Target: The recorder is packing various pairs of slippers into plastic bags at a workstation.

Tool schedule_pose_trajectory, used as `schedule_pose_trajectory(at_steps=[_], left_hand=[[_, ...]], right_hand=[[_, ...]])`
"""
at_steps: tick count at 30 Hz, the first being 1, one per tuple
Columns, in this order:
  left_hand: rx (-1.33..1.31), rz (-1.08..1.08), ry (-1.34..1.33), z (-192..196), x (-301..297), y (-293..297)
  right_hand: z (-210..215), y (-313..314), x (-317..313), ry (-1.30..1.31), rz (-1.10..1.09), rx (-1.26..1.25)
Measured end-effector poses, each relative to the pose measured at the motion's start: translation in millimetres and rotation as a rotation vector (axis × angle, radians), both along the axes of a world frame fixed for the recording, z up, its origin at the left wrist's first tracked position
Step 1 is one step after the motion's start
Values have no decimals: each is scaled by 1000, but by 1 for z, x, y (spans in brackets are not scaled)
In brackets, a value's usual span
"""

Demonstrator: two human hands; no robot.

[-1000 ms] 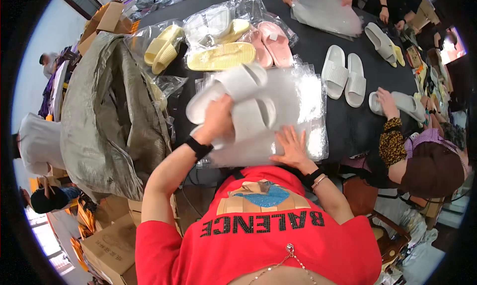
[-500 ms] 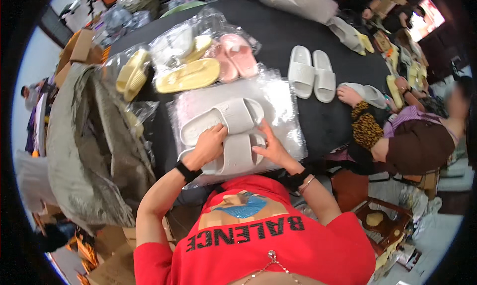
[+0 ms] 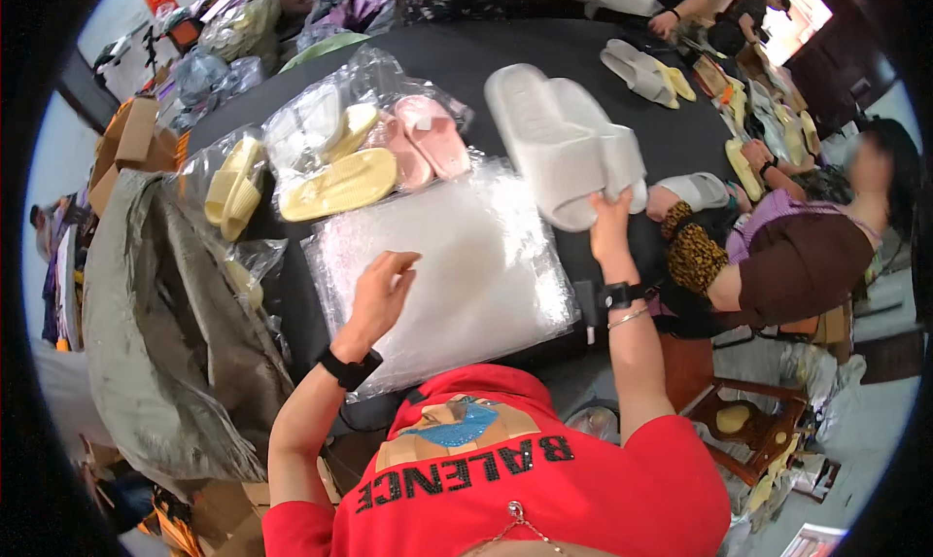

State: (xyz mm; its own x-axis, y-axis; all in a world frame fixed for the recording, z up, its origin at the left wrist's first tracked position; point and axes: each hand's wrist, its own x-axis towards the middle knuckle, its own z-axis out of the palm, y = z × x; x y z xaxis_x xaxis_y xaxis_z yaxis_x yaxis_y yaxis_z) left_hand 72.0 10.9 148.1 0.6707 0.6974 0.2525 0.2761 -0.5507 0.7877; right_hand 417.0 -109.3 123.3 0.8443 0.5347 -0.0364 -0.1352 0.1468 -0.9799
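A pair of white slide slippers (image 3: 559, 154) is in my right hand (image 3: 612, 228), gripped at the toe ends with the thumb on top. The two slippers lie against each other, raised toward the right side of the table, and cover the spot beneath them. My left hand (image 3: 384, 290) is open, fingers loosely bent, with nothing in it. It hovers at the left part of a flat stack of clear plastic bags (image 3: 447, 265) right in front of me.
Yellow slippers (image 3: 338, 185), pink slippers (image 3: 428, 134) and clear bags lie beyond the stack. A grey-green cloth sack (image 3: 170, 314) stands at the left. On the right, a co-worker's hand (image 3: 663, 202) touches a white slipper (image 3: 698, 190). More slippers (image 3: 641, 71) lie at the far right.
The white slippers have left the bag stack and moved up and right in my right hand. My left hand has let go of its slipper and drawn back left. The view has shifted slightly.
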Motion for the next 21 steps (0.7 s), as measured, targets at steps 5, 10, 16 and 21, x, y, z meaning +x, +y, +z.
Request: schedule_pose_trajectory(at_steps=[5, 10, 16, 21], left_hand=[[-99, -71, 64, -26, -21, 4], [-168, 203, 44, -26, -72, 30], [476, 836, -65, 3, -178, 76], [365, 1369, 231, -15, -286, 107]], right_hand=[[-2, 11, -29, 59, 225, -377], [-69, -7, -90, -549, 546, -610], [-83, -26, -141, -876, 645, -674], [-79, -28, -149, -868, 685, -782]])
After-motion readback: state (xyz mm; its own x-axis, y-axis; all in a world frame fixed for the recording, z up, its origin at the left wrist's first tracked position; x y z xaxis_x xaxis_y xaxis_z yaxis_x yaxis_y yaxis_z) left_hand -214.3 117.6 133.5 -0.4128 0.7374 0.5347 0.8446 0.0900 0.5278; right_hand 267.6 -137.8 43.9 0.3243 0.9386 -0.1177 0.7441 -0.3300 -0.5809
